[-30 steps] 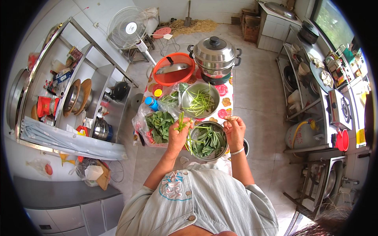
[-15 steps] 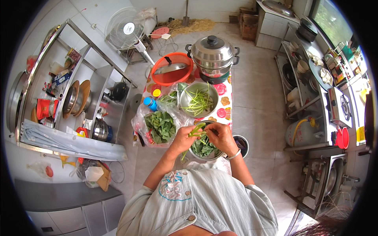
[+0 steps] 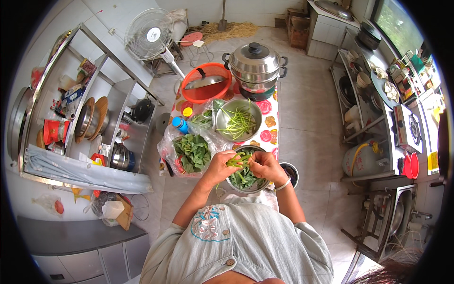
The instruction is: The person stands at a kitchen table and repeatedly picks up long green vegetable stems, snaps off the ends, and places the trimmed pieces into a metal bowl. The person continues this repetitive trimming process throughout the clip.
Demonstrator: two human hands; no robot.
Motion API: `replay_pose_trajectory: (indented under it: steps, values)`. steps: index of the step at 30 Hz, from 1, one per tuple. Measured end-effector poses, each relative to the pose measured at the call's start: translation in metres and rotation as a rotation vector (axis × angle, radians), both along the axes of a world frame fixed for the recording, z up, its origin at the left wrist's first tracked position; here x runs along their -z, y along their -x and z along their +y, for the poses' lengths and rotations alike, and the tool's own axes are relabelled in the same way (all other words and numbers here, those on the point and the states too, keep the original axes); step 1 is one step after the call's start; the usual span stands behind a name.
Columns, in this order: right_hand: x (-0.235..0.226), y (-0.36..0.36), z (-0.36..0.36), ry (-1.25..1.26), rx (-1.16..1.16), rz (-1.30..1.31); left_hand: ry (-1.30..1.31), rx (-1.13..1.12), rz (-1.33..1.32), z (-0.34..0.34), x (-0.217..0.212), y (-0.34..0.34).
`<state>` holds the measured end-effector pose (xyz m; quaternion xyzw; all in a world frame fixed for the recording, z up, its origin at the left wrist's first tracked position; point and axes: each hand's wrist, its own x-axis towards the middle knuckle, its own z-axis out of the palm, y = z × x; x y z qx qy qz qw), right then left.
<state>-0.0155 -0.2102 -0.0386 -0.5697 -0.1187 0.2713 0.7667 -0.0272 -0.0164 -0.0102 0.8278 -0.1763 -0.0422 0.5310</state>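
The left hand (image 3: 218, 166) and the right hand (image 3: 266, 165) meet over a metal bowl (image 3: 246, 179) of greens at the near end of a small table (image 3: 272, 124). Both hands pinch the same green stem (image 3: 236, 161), which runs between their fingertips just above the bowl. Left of the left hand, touching the bowl's side, lies a clear plastic bag of leaves (image 3: 190, 152). Beyond the hands stands a second bowl (image 3: 239, 119) holding thin green stalks, then a steel pot (image 3: 255, 64).
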Motion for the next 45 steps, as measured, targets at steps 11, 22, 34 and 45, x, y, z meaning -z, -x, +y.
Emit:
replay_pose_trajectory:
  steps: [11,22,34,45]
  values:
    - [0.022,-0.004,0.002,-0.232,0.078,0.221,0.363,-0.248,0.07,-0.014,0.018,0.006]
    - [0.048,0.006,-0.045,-0.152,0.261,0.252,0.743,-0.545,0.31,0.026,0.028,0.001]
    - [0.151,0.048,-0.142,0.318,0.743,0.341,0.89,-0.808,0.398,0.064,0.042,-0.008]
    - [0.185,0.078,-0.125,0.779,0.744,0.124,0.832,-0.81,0.535,0.06,0.124,-0.126]
